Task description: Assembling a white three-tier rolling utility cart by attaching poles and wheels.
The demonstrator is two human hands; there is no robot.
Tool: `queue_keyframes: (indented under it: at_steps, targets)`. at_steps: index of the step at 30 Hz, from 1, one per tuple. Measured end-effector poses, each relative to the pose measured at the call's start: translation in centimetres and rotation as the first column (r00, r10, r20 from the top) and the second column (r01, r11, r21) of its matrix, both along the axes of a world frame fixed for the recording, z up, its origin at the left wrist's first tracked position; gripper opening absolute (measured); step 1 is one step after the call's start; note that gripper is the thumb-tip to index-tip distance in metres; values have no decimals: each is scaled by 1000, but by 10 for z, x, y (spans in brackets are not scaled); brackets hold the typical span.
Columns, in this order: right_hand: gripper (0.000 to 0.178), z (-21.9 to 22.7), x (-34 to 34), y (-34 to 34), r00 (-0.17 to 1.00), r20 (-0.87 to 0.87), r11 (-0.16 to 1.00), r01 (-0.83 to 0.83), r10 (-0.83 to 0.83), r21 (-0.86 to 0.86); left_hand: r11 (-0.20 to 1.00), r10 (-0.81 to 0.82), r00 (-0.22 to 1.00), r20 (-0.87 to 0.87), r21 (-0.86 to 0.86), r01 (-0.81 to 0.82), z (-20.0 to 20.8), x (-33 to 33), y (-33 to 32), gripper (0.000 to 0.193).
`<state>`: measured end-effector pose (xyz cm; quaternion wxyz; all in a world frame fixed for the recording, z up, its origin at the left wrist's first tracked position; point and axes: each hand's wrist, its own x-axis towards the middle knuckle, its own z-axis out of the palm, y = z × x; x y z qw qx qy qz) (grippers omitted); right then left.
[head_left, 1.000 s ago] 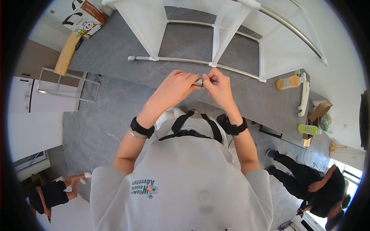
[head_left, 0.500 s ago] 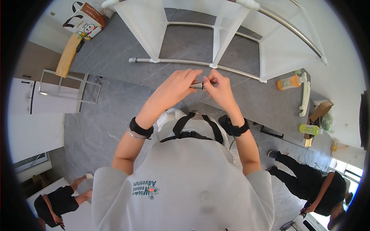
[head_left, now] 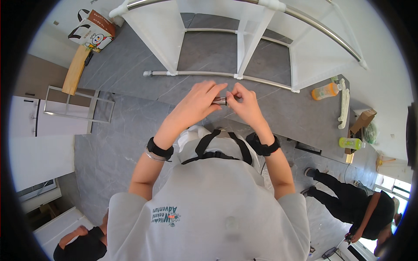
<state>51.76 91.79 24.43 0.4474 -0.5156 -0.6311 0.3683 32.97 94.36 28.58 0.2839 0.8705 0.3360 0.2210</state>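
My left hand [head_left: 197,103] is closed around a short, shiny metal tube [head_left: 220,101] in front of my chest. The tube's right end, with a dark rim, shows between my hands. There my right hand [head_left: 246,105] pinches with thumb and fingertips; whatever it holds is too small to make out. Just beyond my hands, a rack of white panels [head_left: 257,41] and metal poles lies on the grey table. Its nearest pole [head_left: 200,74] runs sideways and ends on the left in a grey cap [head_left: 148,74].
An orange bottle [head_left: 326,92], a white plastic bar [head_left: 344,104] and a green bottle [head_left: 352,143] are at the right. A printed bag [head_left: 98,32] and wooden board [head_left: 76,69] sit far left. Two people in black, one at lower right [head_left: 348,200], one at lower left [head_left: 82,243], are nearby.
Both hands stay at the tube and have shifted slightly down and left in view. The person at lower left has changed place; the rack appears a little further left.
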Motion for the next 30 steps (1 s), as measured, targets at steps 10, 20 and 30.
queue_keyframes:
  at_steps: [10,20,30]
  targets:
    - [22,10,-1,-5,999,10,999,31,-31,-45,977,-21,997,79,-210,37,-5,5,1,55]
    - [22,7,5,-5,997,-37,994,68,-71,-91,1000,-30,999,38,1,30,-2,8,-1,52]
    - [20,10,6,-7,997,-18,996,76,-77,-50,991,-62,998,10,-118,63,-6,10,3,51]
